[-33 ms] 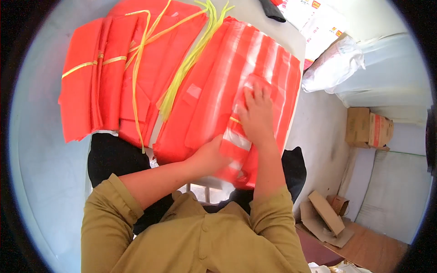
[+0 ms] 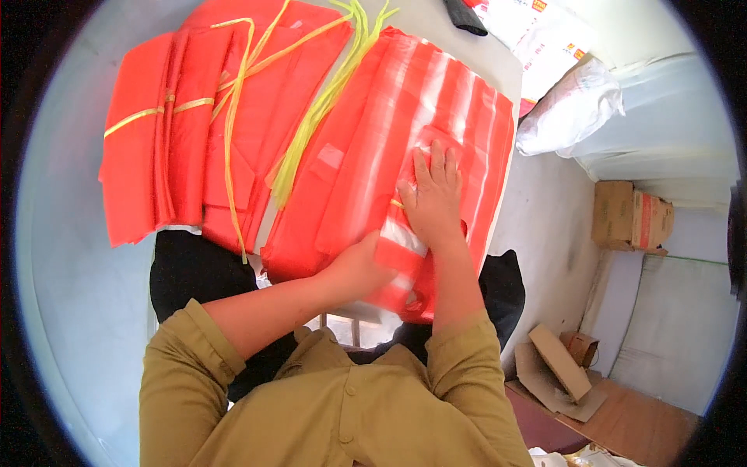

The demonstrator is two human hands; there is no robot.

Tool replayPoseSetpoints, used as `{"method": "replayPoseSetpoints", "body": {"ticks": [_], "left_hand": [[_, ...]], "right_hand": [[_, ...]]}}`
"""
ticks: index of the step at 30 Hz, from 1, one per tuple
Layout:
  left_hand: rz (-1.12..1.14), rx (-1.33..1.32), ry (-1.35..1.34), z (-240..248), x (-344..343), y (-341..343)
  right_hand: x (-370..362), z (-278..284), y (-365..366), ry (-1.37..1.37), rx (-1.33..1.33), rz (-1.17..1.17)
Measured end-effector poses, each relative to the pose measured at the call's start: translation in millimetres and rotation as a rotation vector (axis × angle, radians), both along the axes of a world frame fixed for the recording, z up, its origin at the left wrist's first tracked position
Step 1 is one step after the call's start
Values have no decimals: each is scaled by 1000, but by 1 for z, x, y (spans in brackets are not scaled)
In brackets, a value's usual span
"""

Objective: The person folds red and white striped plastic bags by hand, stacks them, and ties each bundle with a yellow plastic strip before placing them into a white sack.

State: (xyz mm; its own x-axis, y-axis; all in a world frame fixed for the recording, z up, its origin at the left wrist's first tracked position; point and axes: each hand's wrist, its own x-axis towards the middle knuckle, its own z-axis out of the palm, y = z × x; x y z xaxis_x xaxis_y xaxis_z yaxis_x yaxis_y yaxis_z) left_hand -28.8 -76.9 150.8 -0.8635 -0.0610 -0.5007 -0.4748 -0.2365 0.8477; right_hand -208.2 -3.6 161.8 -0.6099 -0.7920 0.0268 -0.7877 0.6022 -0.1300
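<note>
A folded bundle of red-and-white plastic bags (image 2: 395, 268), with a yellow tie partly showing, lies at a slant on a wide stack of red plastic bags (image 2: 354, 187). My right hand (image 2: 434, 191) presses flat on the upper part of the bundle, its fingers stretched out and a little apart. At the bundle's lower left edge, my left hand (image 2: 359, 271) grips its side; the fingertips are hidden by the plastic. Yellow tie strips (image 2: 311, 128) lie in a loose bunch along the left side of the stack.
Tied red bundles (image 2: 140, 156) rest at the table's left, beside more red plastic (image 2: 268, 101). A white sack (image 2: 572, 109) stands past the table's right edge. Farther right are a cardboard box (image 2: 615, 216) and flattened cardboard (image 2: 556, 370). Something black (image 2: 467, 17) lies at the far edge.
My right hand has flattened onto the bundle, its fingers straighter and clearer to see. My left hand stays at the bundle's edge.
</note>
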Motion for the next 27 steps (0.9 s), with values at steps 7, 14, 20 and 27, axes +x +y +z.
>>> {"method": "replayPoseSetpoints", "body": {"ticks": [7, 14, 20, 27], "left_hand": [[40, 45, -1, -1, 10, 2], [-12, 53, -64, 11, 17, 1], [80, 179, 14, 19, 15, 6], [123, 248, -37, 35, 22, 29]], "right_hand": [[-14, -9, -1, -99, -11, -26], [-43, -9, -8, -35, -81, -160], [-51, -19, 19, -385, -644, -201], [55, 1, 109, -1112, -953, -469]]}}
